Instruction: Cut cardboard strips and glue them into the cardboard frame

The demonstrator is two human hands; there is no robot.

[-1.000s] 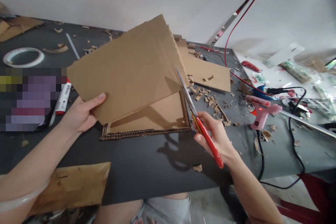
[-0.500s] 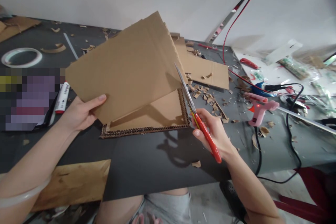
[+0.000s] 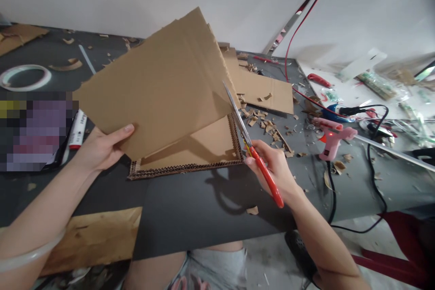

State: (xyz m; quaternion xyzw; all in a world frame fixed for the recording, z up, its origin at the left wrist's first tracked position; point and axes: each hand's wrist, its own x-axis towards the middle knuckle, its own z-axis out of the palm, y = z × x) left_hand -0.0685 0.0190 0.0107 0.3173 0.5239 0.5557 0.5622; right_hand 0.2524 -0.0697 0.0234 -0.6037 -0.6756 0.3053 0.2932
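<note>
My left hand (image 3: 108, 147) grips the lower left corner of a large cardboard sheet (image 3: 159, 86), its thumb on the face. The sheet is tilted up, and its right edge looks ragged. Red-handled scissors (image 3: 263, 170) are in my right hand (image 3: 272, 163), their blades pointing up and away over the sheet's lower right part. Whether the blades touch the sheet I cannot tell. Under the sheet lies a shallow cardboard tray (image 3: 190, 168) with corrugated strips along its front and right edges; the sheet hides its back.
A pink glue gun (image 3: 331, 138) with a glowing red light stands at the right, its black cable running over the table edge. Cardboard scraps (image 3: 267, 122) and flat cardboard (image 3: 268, 88) lie behind. On the left are a tape roll (image 3: 25, 77) and a marker (image 3: 78, 129).
The whole view has shifted slightly. The cardboard sheet has moved a little up and left with my left hand. My right hand still holds the scissors in nearly the same pose.
</note>
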